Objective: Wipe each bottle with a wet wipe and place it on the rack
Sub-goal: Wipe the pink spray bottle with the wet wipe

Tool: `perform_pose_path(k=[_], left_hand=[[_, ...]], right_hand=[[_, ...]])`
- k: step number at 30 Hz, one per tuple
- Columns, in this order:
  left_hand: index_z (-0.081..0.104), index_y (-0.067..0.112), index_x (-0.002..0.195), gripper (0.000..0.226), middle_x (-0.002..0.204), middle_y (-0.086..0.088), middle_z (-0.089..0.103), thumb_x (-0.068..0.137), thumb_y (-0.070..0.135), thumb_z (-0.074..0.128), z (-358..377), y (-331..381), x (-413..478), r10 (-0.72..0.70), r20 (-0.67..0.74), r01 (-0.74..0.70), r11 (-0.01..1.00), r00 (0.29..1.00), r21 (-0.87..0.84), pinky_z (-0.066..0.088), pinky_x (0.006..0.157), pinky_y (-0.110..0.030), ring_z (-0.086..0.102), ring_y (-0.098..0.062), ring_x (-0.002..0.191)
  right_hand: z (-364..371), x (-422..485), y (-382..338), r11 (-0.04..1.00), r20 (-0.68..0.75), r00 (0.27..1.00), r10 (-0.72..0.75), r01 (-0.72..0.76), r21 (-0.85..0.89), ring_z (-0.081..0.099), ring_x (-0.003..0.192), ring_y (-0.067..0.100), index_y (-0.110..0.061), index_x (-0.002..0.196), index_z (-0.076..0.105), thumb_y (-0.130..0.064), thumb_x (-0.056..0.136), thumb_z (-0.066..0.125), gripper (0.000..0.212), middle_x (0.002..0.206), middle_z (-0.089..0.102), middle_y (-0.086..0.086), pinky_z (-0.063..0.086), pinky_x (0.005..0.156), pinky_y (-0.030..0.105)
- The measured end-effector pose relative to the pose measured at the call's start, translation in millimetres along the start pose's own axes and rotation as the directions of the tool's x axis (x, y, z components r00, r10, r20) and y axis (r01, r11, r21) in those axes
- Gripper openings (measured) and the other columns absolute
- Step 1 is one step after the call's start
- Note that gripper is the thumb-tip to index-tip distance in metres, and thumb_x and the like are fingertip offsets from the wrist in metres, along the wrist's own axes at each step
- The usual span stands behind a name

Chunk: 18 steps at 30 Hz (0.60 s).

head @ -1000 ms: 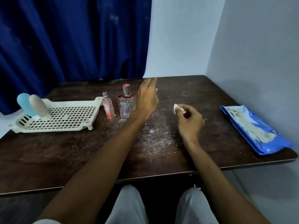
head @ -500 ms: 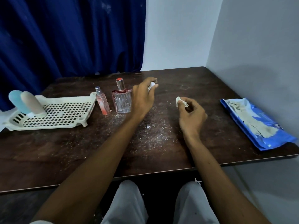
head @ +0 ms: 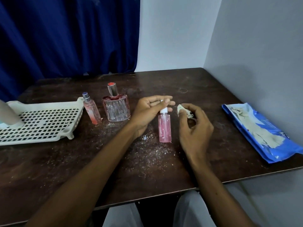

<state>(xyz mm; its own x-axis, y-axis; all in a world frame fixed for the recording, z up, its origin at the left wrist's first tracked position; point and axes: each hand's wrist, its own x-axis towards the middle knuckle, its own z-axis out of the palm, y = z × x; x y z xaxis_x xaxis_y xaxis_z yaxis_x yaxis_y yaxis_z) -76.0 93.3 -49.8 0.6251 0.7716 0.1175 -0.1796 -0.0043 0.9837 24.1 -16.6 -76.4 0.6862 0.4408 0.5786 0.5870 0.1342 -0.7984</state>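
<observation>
The left hand (head: 148,110) holds a pink bottle (head: 164,127) by its white top. The right hand (head: 193,126) pinches a wipe (head: 183,110) beside it, over the bench (head: 205,89).

the person's left hand (head: 147,110) and right hand (head: 195,128) are bare, as are both forearms (head: 101,161) all the way to the lower edge of view, and at the bottom pale, whitish-grey trousers (head: 119,215) of plain, unpatterned cloth cover both legs.
</observation>
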Motion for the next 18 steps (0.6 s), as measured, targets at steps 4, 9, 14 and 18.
perform_pose_path(k=[4,9,14,18], left_hand=[[0.065,0.006,0.125,0.03,0.113,-0.01,0.074,0.096,0.016,0.063,-0.3,-6.3,-1.3,0.026,0.004,-0.026,0.997,1.0,-0.069,0.059,0.08,-0.029,0.073,-0.024,0.1],[0.061,0.005,0.128,0.03,0.123,-0.008,0.07,0.1,0.016,0.055,0.0,-10.7,-6.2,-0.001,0.016,0.004,0.985,1.0,-0.173,0.06,0.085,-0.033,0.071,-0.027,0.107],[0.054,0.005,0.136,0.034,0.129,-0.015,0.066,0.103,0.01,0.047,-3.0,-10.4,-7.4,-0.083,0.124,0.117,0.946,0.989,-0.304,0.054,0.098,-0.038,0.065,-0.027,0.118],[0.058,0.001,0.129,0.03,0.124,-0.017,0.068,0.1,0.005,0.051,-4.3,-12.1,-7.1,-0.038,0.112,0.071,0.952,0.993,-0.299,0.057,0.092,-0.035,0.066,-0.027,0.116]], right_hand=[[1.4,-5.5,-1.4,0.989,0.12,0.983,-0.138,0.143,-0.038,0.064,0.083,0.001,-0.011,0.097,0.074,-0.005,0.083,0.07,0.015,0.091,0.07,-0.006,0.047,0.076,0.012],[3.5,-6.6,-0.5,0.981,0.144,0.974,-0.173,0.183,-0.061,0.064,0.083,0.001,-0.009,0.096,0.075,-0.003,0.081,0.072,0.017,0.09,0.071,-0.006,0.046,0.078,0.012],[4.1,-7.1,-0.2,0.98,0.147,0.974,-0.171,0.183,-0.072,0.064,0.083,0.003,-0.009,0.097,0.074,-0.004,0.083,0.072,0.015,0.091,0.071,-0.004,0.05,0.078,0.019],[4.3,-7.2,0.7,0.971,0.147,0.966,-0.212,0.226,-0.084,0.064,0.084,0.004,-0.007,0.099,0.074,-0.006,0.086,0.071,0.013,0.093,0.071,-0.001,0.049,0.077,0.015]])
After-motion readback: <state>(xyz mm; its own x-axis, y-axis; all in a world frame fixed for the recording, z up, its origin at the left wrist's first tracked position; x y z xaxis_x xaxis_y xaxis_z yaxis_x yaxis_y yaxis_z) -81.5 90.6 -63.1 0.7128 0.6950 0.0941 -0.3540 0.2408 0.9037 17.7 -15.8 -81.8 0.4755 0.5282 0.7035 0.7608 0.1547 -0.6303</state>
